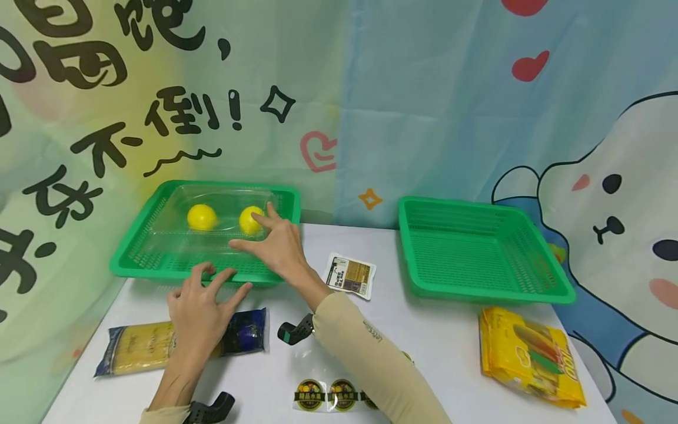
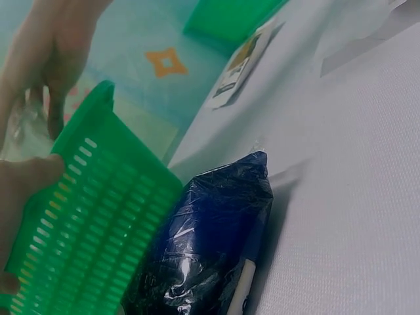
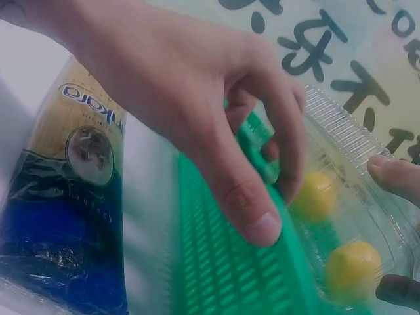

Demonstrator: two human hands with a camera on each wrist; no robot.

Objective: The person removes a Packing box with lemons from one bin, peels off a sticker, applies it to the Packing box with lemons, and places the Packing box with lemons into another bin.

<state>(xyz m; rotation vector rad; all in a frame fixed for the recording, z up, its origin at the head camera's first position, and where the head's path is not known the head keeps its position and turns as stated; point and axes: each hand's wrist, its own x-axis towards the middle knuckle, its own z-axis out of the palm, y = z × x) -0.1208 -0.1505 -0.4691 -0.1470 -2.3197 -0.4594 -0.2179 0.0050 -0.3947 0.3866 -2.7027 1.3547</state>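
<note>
A clear plastic clamshell box (image 1: pixel 225 203) lies in the left green basket (image 1: pixel 124 256), with two round yellow fruits (image 1: pixel 202 217) showing through it. Over the box's right end is my right hand (image 1: pixel 278 244), its thumb and fingers spread apart close to the plastic; firm contact is hard to tell. My left hand (image 1: pixel 198 312) is at the basket's front rim, fingers loosely bent and parted, nothing visible between them. In the right wrist view, its thumb hangs beside the rim. Below the left hand, a pack of spaghetti (image 1: pixel 143 347) lies on the table, partly covered by that wrist.
Another green basket (image 1: pixel 487 294) stands at the right. A small white-and-brown packet (image 1: pixel 351 275) lies between the baskets. A yellow snack bag (image 1: pixel 532 356) is at the front right. Clear film with round fruit stickers (image 1: pixel 343 394) lies partly under the right forearm. A printed curtain (image 1: pixel 424 118) hangs behind.
</note>
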